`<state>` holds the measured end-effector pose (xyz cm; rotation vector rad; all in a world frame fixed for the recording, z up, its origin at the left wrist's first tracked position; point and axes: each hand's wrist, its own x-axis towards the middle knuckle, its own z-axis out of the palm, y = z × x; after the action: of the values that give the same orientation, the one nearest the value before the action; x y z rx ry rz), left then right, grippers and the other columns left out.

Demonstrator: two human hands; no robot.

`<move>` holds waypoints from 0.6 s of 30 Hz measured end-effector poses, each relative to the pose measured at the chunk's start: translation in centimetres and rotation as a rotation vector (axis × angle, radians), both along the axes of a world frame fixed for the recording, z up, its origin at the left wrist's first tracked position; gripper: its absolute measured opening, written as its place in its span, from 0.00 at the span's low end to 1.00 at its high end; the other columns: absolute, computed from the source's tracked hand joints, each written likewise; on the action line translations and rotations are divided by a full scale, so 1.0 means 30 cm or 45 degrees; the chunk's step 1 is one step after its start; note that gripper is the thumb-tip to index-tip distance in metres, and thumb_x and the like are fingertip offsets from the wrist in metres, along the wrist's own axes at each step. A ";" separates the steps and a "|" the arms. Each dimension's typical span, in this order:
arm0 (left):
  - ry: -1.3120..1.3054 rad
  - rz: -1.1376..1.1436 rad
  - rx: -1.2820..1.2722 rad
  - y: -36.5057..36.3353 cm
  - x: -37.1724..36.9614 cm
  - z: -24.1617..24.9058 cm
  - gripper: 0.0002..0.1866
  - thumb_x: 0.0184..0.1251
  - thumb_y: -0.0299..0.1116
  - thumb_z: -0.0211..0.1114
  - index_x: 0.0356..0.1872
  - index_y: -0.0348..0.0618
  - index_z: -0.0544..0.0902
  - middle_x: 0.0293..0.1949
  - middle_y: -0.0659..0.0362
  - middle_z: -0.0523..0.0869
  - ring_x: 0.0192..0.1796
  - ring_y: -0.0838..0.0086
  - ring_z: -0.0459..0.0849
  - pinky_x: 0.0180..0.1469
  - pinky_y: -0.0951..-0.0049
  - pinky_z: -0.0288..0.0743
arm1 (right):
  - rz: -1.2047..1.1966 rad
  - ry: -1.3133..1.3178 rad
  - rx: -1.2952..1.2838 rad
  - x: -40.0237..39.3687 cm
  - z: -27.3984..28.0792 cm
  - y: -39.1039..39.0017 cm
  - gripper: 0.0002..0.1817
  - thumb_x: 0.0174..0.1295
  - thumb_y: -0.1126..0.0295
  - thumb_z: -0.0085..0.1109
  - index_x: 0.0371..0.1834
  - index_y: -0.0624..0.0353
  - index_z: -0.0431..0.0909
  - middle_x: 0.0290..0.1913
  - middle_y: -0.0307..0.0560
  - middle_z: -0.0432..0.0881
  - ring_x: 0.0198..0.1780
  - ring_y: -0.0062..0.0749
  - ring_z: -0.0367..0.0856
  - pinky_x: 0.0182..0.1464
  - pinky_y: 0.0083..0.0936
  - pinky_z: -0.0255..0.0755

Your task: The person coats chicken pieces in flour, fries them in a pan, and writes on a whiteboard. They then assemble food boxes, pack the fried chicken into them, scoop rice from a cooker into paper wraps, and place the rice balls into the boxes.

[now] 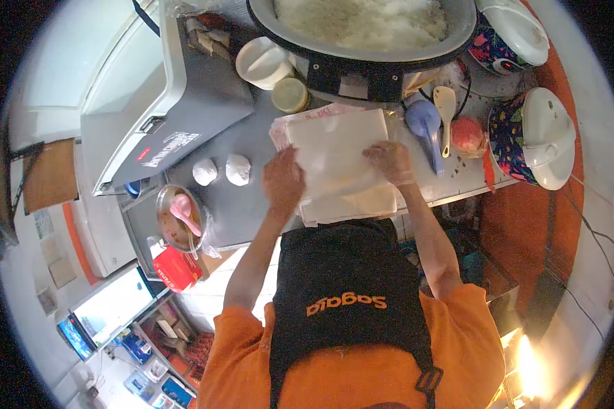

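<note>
A stack of white sheets (334, 153) lies on the grey counter (252, 204) in front of me. My left hand (283, 180) grips the left edge of the top sheet, fingers curled and slightly blurred. My right hand (389, 162) holds the sheet's right edge, fingertips on the paper. More sheets (351, 204) stick out below, at the counter's near edge. My orange sleeves and black apron fill the bottom of the view.
A big pot of cooked rice (361, 24) stands behind the sheets, beside a white cup (262, 61) and a small jar (290, 95). Right: blue paddle (423, 123), cream spoon (445, 109), two floral rice cookers (529, 136). Left: grey machine (164, 102), two white wrapped balls (222, 170), bowl with pink spoon (177, 218).
</note>
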<state>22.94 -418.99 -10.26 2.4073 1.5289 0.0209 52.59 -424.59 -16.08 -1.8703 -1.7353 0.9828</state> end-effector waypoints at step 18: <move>-0.514 -0.587 0.126 -0.060 0.176 -0.086 0.19 0.65 0.28 0.64 0.57 0.37 0.82 0.59 0.53 0.84 0.63 0.59 0.80 0.66 0.57 0.73 | 0.374 0.002 0.106 0.116 0.080 -0.024 0.22 0.59 0.53 0.74 0.43 0.62 0.82 0.32 0.54 0.83 0.36 0.42 0.84 0.42 0.43 0.76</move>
<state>28.21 -420.78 -12.86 2.5700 0.7997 0.4622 56.07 -425.30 -13.68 -1.5924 -2.0573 0.9978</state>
